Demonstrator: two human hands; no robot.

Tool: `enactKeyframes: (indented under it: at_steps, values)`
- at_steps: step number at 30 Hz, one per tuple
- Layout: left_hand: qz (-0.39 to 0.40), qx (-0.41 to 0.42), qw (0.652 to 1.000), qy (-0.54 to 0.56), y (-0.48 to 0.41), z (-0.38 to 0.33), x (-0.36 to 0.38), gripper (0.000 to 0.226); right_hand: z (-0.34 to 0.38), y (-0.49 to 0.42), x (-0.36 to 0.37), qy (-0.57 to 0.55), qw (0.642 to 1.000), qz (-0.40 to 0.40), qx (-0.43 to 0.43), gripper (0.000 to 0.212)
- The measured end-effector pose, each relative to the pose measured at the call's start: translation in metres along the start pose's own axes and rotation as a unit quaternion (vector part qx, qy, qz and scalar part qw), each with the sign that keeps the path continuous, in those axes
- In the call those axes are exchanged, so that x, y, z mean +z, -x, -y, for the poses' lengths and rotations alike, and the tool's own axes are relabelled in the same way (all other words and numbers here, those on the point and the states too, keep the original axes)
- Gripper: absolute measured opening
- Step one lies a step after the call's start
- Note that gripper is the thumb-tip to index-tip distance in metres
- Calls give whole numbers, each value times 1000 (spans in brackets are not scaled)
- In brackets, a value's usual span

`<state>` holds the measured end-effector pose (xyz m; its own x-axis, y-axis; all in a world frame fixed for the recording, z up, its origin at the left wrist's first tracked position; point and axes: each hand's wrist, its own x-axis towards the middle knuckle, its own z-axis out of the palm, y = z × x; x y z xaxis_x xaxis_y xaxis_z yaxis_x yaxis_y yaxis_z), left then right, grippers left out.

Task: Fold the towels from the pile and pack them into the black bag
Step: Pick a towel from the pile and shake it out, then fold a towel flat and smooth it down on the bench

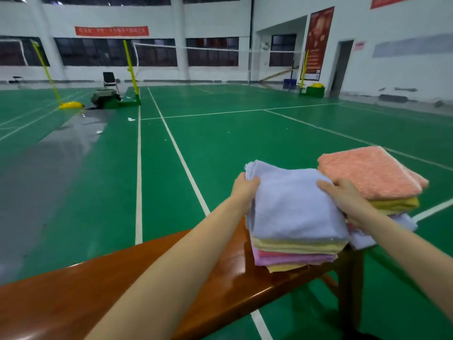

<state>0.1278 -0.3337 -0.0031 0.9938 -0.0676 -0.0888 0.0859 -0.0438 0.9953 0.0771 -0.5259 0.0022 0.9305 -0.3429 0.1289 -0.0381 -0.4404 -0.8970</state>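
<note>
The left hand (245, 186) curls its fingers around the far left edge of a folded pale lavender terry towel (294, 204), thumb on top and fingers tucked under the layers, while the right hand (348, 197) grips the same towel's right edge with the thumb lying across the top face. That towel lies between the two hands as the top layer of a stack of folded towels (294, 251) in yellow, pink and pale yellow, sitting at the right end of a glossy reddish-brown wooden worktop (122, 285). Just beyond the right hand, touching its far side, stands a second stack (392, 204) topped by a folded salmon-pink terry towel (367, 170), with a yellow one and a lavender one beneath it. The black bag is nowhere in view. The lavender towel looks light, soft and limp: it is likely to sag in the middle and its layers may fan open if lifted by one edge only, so holding both opposite edges with all layers pinched together, or sliding the fingers fully underneath, seems the safest way to keep the fold. The terry pile should give good friction, so slipping is unlikely, though it may drag the yellow towel below along. Past the worktop stretches a green sports court floor (220, 143) with white lines.
</note>
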Motion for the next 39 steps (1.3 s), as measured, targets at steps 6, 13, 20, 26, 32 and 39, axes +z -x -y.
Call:
enactKeyframes:
  at_steps: [6, 13, 20, 26, 32, 39]
  values:
    - [-76, -79, 986, -129, -41, 57, 30, 41, -51, -24, 11, 99, 994, -35, 23, 18]
    - [-23, 264, 915, -304, -18, 43, 29, 38, -42, -18, 28, 370, 902, -31, -223, 51]
    - [120, 163, 800, -564, -17, 72, 57, 51, -63, -24, 46, 517, 842, 131, -84, 49]
    - [119, 158, 793, -576, -19, 82, 55, 51, -70, -24, 51, 517, 842, 128, -82, 49]
    - [99, 155, 817, -546, -3, 75, 47, 54, -47, -10, 54, 527, 840, 65, -116, 48]
    - [-9, 125, 860, -495, 45, 54, -58, 49, 12, 39, 114, 375, 903, 34, -208, 42]
